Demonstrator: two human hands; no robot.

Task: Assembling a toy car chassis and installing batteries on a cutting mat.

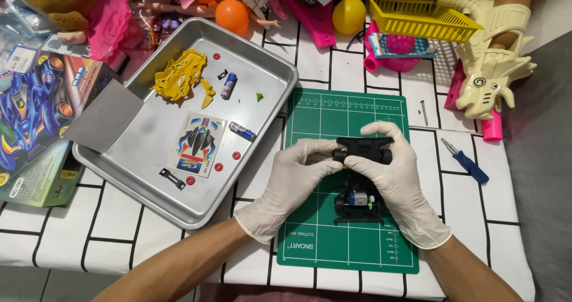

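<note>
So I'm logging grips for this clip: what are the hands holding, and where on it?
Both hands, left hand and right hand, hold a black toy car chassis by its front end, fingers pinching the front wheels on either side.

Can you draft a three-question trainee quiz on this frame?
1. True or false: both gloved hands hold the black toy car chassis above the green cutting mat.
2. Which lies on the tablecloth beside the right hand? A) blue-handled screwdriver B) scissors C) pliers
3. Fill in: the sticker sheet lies in the metal ____.

Key: 1 true; the left hand grips it too. 2 A. 3 tray.
</note>
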